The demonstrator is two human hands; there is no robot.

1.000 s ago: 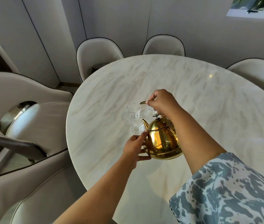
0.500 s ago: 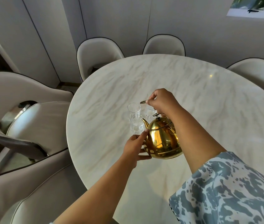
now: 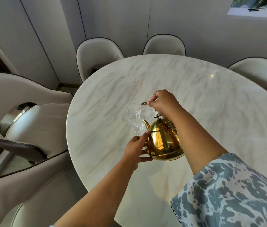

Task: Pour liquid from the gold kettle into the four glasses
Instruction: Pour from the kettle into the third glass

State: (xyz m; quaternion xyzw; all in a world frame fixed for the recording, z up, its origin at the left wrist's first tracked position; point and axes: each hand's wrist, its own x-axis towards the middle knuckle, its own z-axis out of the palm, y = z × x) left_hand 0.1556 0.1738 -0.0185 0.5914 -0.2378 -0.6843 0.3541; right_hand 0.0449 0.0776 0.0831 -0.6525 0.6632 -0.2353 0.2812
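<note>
A shiny gold kettle (image 3: 163, 141) hangs just above the marble table (image 3: 203, 102), tilted with its spout toward a clear glass (image 3: 137, 126). My right hand (image 3: 164, 103) grips the kettle's top handle from above. My left hand (image 3: 136, 147) rests against the kettle's lower left side, fingers spread on the metal. A second clear glass (image 3: 134, 110) stands behind the first. A third glass (image 3: 150, 113) is partly hidden behind my right hand and the kettle. No stream of liquid is visible, and I cannot tell whether the glasses hold any.
Beige upholstered chairs ring the round table: two at the far side (image 3: 98, 53) (image 3: 164, 45), one at the right (image 3: 260, 71), and large ones at the left (image 3: 23, 99). A grey panelled wall stands behind them.
Kettle and both hands have stayed almost still over the glasses; the view has shifted only slightly.
</note>
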